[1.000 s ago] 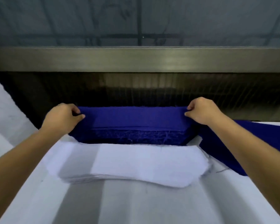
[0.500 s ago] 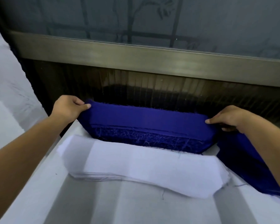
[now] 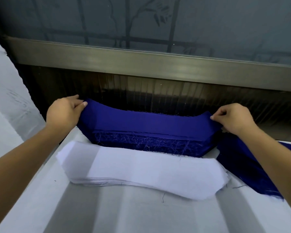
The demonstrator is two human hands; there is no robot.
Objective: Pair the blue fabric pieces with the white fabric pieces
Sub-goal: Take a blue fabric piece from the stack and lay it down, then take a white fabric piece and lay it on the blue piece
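At the far edge of the white table (image 3: 141, 214), against a dark ribbed panel (image 3: 158, 93), sits a stack of blue fabric pieces (image 3: 146, 145). Colour is deep royal blue. Its near cut edge is frayed, with loose threads showing down the side of the pile.

Top blue piece (image 3: 149, 122): a long strip, smooth-faced, raised at both ends and sagging in the middle so that it forms a shallow curve over the stack. Its near edge touches the pile below.

Left hand (image 3: 64, 113): fingers curled, thumb on top, pinching the left end of the top blue piece.

Right hand (image 3: 233, 120): thumb and curled fingers pinching the right end of the same piece. Both forearms are bare.

Stack of white fabric pieces (image 3: 141, 167): lies flat on the table just in front of the blue stack, nearer the person. It has a similar long outline with angled ends, and thin layers are visible along its front edge. A few stray dark threads lie on the table near it.

Loose blue piece (image 3: 242, 169): lies flat on the table to the right of both stacks, partly under the right forearm, with a frayed lower corner.

Above the ribbed panel runs a metal sill (image 3: 141, 63), then a frosted window (image 3: 208, 22).
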